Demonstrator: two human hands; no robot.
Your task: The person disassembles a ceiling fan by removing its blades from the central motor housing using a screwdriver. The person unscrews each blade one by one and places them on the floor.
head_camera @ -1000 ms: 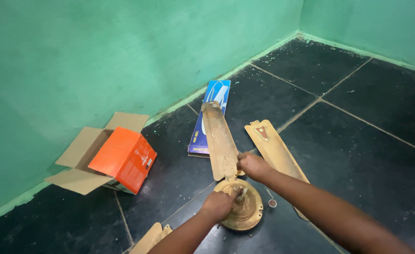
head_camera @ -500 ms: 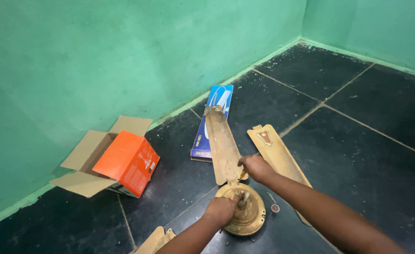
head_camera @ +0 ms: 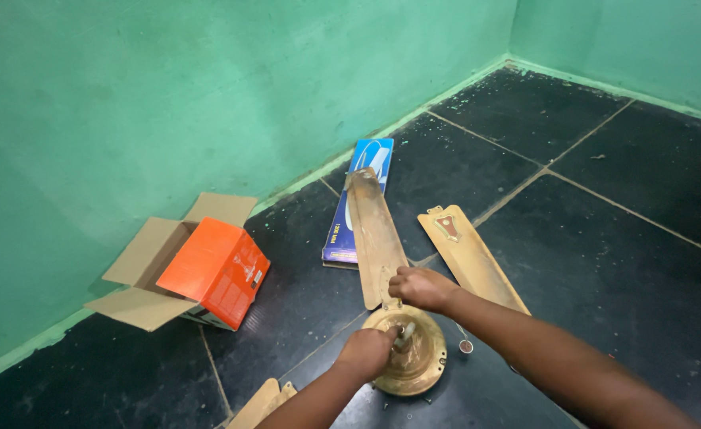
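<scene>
A round brass-coloured ceiling fan motor (head_camera: 414, 369) lies on the black tiled floor. My left hand (head_camera: 369, 351) rests on its left side, fingers curled at the short shaft (head_camera: 402, 335) in its middle. My right hand (head_camera: 419, 287) grips the near end of a long gold fan blade (head_camera: 373, 230), which stretches from the motor's rim toward the wall. A second gold blade (head_camera: 469, 258) lies flat on the floor just right of my right hand. The tip of a third blade (head_camera: 261, 401) shows at the bottom edge.
A flat blue box (head_camera: 358, 199) lies under the far end of the held blade. An orange box in an open cardboard carton (head_camera: 200, 266) stands at the left by the green wall. A small round metal part (head_camera: 466, 346) lies right of the motor.
My right hand has shifted slightly left along the blade's near end, over the motor's rim. My left hand stays on the motor.
</scene>
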